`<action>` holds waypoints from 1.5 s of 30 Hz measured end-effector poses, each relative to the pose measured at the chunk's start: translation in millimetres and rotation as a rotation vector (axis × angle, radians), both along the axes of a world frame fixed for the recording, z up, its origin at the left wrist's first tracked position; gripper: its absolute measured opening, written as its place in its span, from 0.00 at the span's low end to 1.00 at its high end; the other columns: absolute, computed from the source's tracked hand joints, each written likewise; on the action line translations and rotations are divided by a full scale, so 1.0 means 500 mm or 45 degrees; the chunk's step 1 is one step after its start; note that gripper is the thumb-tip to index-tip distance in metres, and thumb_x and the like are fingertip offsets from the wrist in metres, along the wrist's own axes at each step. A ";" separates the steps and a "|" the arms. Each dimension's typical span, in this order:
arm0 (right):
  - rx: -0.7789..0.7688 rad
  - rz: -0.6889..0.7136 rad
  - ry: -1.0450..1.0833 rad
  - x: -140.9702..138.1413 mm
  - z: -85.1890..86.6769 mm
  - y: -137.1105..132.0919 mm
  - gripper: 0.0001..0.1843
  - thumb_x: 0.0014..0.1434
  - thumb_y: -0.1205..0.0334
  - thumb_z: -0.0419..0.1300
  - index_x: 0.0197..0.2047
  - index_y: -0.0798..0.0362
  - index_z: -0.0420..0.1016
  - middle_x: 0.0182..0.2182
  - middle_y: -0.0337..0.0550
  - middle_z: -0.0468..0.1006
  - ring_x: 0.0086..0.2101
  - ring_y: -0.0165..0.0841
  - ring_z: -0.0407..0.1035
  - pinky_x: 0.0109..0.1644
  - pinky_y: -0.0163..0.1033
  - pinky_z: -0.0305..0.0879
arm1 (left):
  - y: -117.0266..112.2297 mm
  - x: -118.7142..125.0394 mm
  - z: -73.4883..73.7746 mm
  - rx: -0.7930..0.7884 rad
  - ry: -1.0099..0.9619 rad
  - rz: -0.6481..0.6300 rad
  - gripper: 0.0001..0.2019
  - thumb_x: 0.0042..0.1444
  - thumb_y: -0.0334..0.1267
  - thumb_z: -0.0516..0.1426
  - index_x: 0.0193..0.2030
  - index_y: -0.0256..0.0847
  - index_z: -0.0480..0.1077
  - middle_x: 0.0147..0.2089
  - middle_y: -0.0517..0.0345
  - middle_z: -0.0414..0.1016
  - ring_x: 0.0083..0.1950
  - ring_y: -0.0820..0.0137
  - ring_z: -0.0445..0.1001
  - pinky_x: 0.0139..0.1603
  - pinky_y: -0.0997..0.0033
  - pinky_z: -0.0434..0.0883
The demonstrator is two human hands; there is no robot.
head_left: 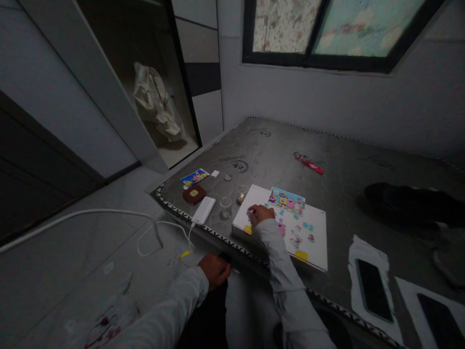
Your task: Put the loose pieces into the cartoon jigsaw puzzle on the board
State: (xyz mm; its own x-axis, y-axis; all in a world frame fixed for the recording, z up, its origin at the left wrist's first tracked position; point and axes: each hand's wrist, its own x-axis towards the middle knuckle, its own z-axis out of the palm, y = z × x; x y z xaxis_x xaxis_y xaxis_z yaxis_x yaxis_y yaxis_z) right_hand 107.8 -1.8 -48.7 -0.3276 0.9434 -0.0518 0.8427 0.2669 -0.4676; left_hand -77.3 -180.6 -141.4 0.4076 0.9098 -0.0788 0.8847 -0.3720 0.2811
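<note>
My right hand (pixel 261 214) is over the left part of a white box (pixel 316 242), thumb and fingers pinched at a small blue jigsaw piece (pixel 249 213). Loose jigsaw pieces (pixel 296 240) lie scattered across the lid, some near a pink one (pixel 281 228) beside my sleeve. A cartoon picture card (pixel 287 200) rests along the box's far edge. Yellow tabs (pixel 301 255) show at its near side. My left hand (pixel 215 270) lies on my leg below the mattress edge, its fingers curled in and no object visible in them.
Left of the box stand two clear jars (pixel 225 207) (pixel 241 195), a white power bank (pixel 204 210) with a cable, a brown case (pixel 193 194) and a blue card (pixel 195 178). A red wrapper (pixel 309 164) lies farther back. Phones (pixel 374 290) (pixel 441 317) rest at right.
</note>
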 end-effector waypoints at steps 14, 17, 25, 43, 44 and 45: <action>0.120 -0.045 0.665 0.232 0.068 -0.078 0.21 0.56 0.45 0.60 0.46 0.50 0.81 0.31 0.43 0.81 0.30 0.34 0.72 0.36 0.40 0.68 | 0.000 -0.005 -0.019 0.013 0.015 0.002 0.22 0.64 0.42 0.46 0.23 0.40 0.73 0.24 0.52 0.76 0.24 0.70 0.70 0.28 0.69 0.58; 0.150 -0.136 0.606 0.264 0.058 -0.097 0.20 0.57 0.46 0.60 0.46 0.47 0.81 0.31 0.41 0.81 0.28 0.33 0.71 0.36 0.39 0.68 | 0.002 -0.007 -0.021 -0.001 0.022 -0.021 0.22 0.64 0.42 0.46 0.24 0.41 0.74 0.24 0.53 0.76 0.24 0.70 0.70 0.29 0.69 0.58; 0.138 -0.166 0.412 0.324 0.005 -0.074 0.19 0.56 0.49 0.57 0.46 0.47 0.81 0.32 0.41 0.83 0.27 0.33 0.73 0.35 0.38 0.68 | 0.003 -0.008 -0.020 -0.016 0.024 -0.037 0.23 0.65 0.44 0.44 0.25 0.41 0.72 0.24 0.55 0.75 0.25 0.70 0.70 0.29 0.69 0.57; 0.058 -0.319 0.208 0.336 -0.063 -0.044 0.16 0.55 0.56 0.58 0.45 0.46 0.80 0.31 0.37 0.82 0.32 0.32 0.75 0.39 0.37 0.66 | -0.003 -0.014 -0.015 -0.015 0.058 -0.047 0.23 0.66 0.42 0.43 0.25 0.41 0.72 0.24 0.55 0.74 0.25 0.71 0.68 0.30 0.69 0.57; 0.058 -0.316 0.200 0.335 -0.063 -0.044 0.16 0.55 0.56 0.58 0.45 0.45 0.80 0.31 0.37 0.82 0.31 0.32 0.75 0.38 0.37 0.66 | -0.003 -0.014 -0.015 -0.014 0.056 -0.043 0.23 0.66 0.42 0.43 0.25 0.41 0.72 0.24 0.55 0.73 0.24 0.71 0.67 0.29 0.69 0.57; 0.058 -0.311 0.192 0.335 -0.062 -0.043 0.15 0.56 0.56 0.57 0.45 0.45 0.79 0.32 0.37 0.82 0.31 0.32 0.75 0.38 0.37 0.66 | -0.003 -0.014 -0.015 -0.013 0.054 -0.041 0.23 0.66 0.42 0.43 0.25 0.41 0.72 0.24 0.55 0.73 0.24 0.71 0.67 0.29 0.68 0.57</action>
State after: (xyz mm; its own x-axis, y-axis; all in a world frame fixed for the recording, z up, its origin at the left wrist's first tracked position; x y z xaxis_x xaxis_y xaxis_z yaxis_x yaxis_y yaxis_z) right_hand 275.2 -23.4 -79.9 -0.0908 0.9956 0.0246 0.8066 0.0880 -0.5845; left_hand -84.3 -182.2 -149.1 0.4327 0.8953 -0.1058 0.8834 -0.3976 0.2479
